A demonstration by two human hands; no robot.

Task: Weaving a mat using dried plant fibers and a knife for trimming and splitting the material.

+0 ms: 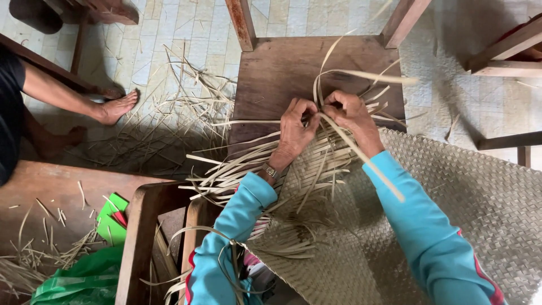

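Two hands meet at the mat's loose edge. The left hand (297, 121) and right hand (350, 113) each pinch thin pale strips (333, 141) tight, so they stay flat. The woven mat (451, 197) rests across a wooden chair (276, 73) for support.

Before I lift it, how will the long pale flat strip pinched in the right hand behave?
The long pale flat strip probably flexes rather than snaps: it arcs above the right hand. It looks thin, so likely very light. Its free end would probably droop and swing, and it may slip sideways out of the tan woven mat.
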